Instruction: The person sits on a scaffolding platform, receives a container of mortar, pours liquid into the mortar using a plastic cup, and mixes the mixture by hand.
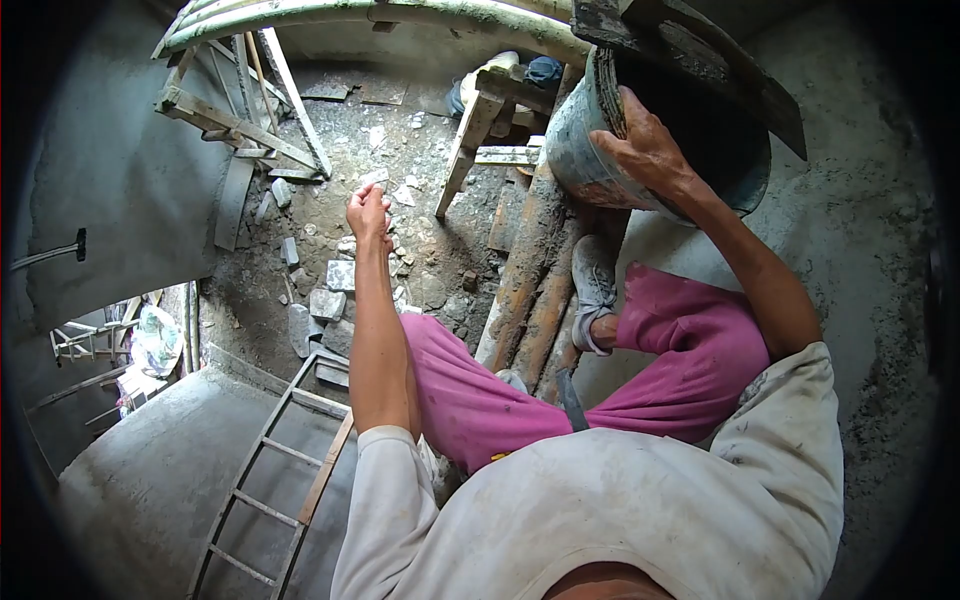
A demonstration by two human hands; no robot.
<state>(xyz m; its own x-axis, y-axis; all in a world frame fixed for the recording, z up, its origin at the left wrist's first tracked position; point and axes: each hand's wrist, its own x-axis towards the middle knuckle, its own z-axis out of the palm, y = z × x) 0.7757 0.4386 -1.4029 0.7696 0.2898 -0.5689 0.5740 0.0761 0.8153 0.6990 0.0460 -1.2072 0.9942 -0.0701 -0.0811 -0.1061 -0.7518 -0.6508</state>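
Note:
My right hand (652, 150) is at the near-left rim of a large mortar-stained bucket (590, 165), its fingers hooked over the edge. The bucket is tilted, with its dark inside partly visible. Dark, mortar-crusted boards (715, 65) lie across its upper side. My left hand (370, 214) is held out over the rubble-strewn floor, away from the bucket. Its fingers are curled in and nothing shows in them. Pale pieces of rubble (375, 178) lie beyond it, and several blocks (341, 275) lie below and to its left.
Muddy round poles (540, 270) run beneath me, beside my shoe (594, 285). A wooden trestle (470, 145) stands ahead, with a timber frame (245, 130) at the upper left. At the lower left is a ladder (270, 510). A thick pole (420, 14) crosses the top; a plastered wall (840, 200) rises on the right.

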